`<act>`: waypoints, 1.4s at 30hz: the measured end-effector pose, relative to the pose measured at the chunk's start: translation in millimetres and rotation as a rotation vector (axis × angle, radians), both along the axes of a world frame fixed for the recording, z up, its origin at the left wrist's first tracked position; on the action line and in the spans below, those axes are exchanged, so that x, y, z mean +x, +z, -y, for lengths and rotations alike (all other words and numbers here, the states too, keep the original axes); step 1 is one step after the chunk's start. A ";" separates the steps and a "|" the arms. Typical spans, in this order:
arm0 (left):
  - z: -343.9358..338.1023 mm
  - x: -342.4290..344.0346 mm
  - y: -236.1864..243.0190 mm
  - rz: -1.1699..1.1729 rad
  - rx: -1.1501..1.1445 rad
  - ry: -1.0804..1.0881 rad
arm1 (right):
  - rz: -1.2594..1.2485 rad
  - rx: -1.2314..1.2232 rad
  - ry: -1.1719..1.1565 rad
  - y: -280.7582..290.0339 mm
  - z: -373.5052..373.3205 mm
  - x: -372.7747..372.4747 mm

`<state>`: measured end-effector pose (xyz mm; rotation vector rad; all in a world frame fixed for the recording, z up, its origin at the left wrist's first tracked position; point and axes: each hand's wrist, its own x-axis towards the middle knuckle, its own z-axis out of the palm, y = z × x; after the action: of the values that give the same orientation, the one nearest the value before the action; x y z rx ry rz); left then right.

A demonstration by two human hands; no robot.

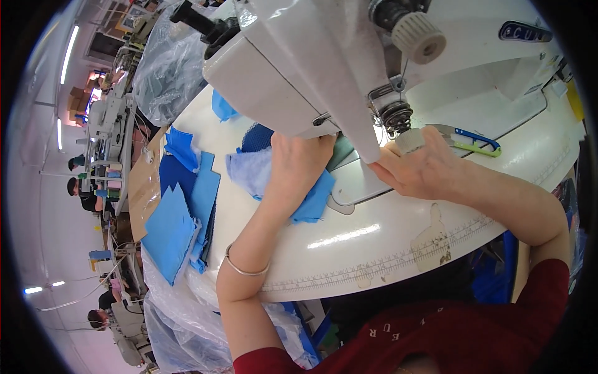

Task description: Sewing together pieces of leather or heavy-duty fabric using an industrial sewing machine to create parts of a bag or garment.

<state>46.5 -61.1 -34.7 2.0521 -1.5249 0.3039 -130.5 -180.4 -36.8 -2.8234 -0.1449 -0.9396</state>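
A white sewing machine (299,68) stands in front of me, its head covering the stitching area. My left hand (302,159) is closed on a blue fabric piece (314,199) at the left of the machine head, with the fingertips hidden behind it. Fuzzy pale-blue cloth (250,171) and dark blue mesh (256,138) lie against that hand. Beside the needle area, my right hand (423,165) is closed, its thumb and fingers pressed together; what they hold, if anything, is hidden. A bit of grey-green cloth (340,153) shows between the hands.
Blue cut fabric pieces (171,230) are stacked at the table's left. Thread snips (473,141) with blue and green handles lie right of my right hand. A ruler strip (374,269) follows the table's near edge. Clear plastic bags (168,68) and other people's sewing stations are at the left.
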 end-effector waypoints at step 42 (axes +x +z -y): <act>-157.5 -68.4 111.7 -1.285 0.132 -0.185 | -0.621 1.237 0.420 91.6 -104.7 -28.2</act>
<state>-22.0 96.3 77.0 1.5411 -0.8549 -1.0195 -158.7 -75.7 54.7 -1.6731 -0.0384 0.0468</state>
